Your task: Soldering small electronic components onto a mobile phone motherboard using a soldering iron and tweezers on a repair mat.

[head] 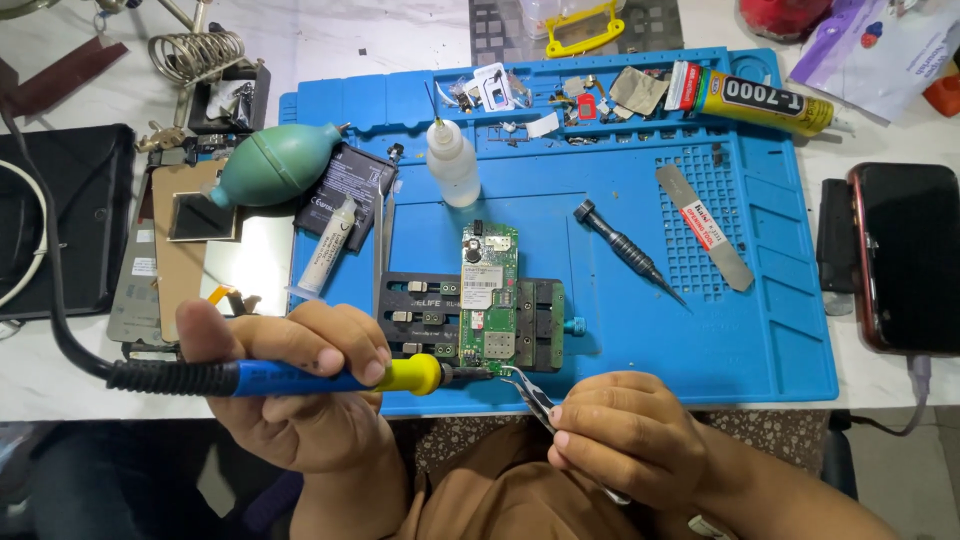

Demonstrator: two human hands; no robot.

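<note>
The blue mat's (780,330) top tray slots hold small scraps. The green circuit board (488,295) sits clamped in a black holder (415,318). The left hand (290,385) grips a soldering iron (300,377); the right hand (625,435) pinches tweezers (530,393) at the board's lower edge.

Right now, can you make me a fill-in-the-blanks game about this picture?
1. The left hand holds a soldering ____.
2. The right hand holds ____.
3. The circuit board lies on a ____ mat.
4. The air blower is ____.

Missing words: iron; tweezers; blue; green.
</note>
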